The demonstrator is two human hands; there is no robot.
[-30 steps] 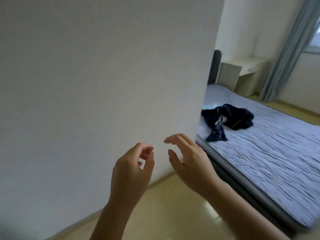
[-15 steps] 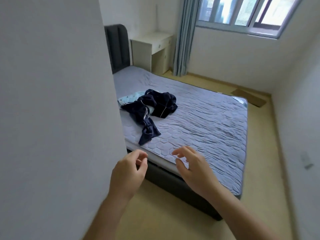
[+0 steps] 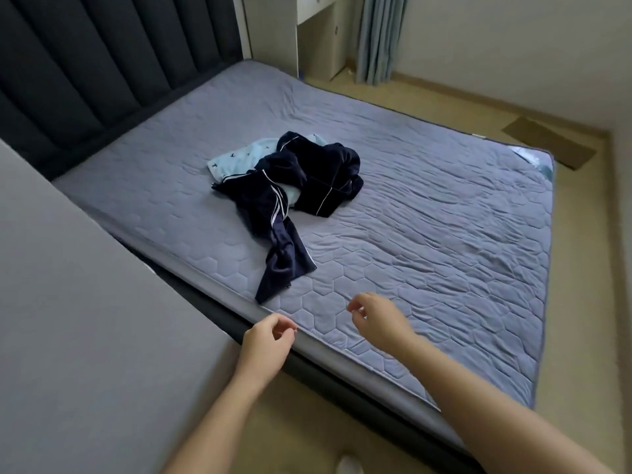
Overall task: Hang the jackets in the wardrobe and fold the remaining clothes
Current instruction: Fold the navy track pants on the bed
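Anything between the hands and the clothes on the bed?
Nothing visible. The left hand and right hand, both empty, are at the near edge of the mattress. Only bare quilting lies between them and the clothes, whose dark trailing end nearly reaches that edge.

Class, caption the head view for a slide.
Empty left hand and right hand hover before dark clothes heaped on the grey bed.
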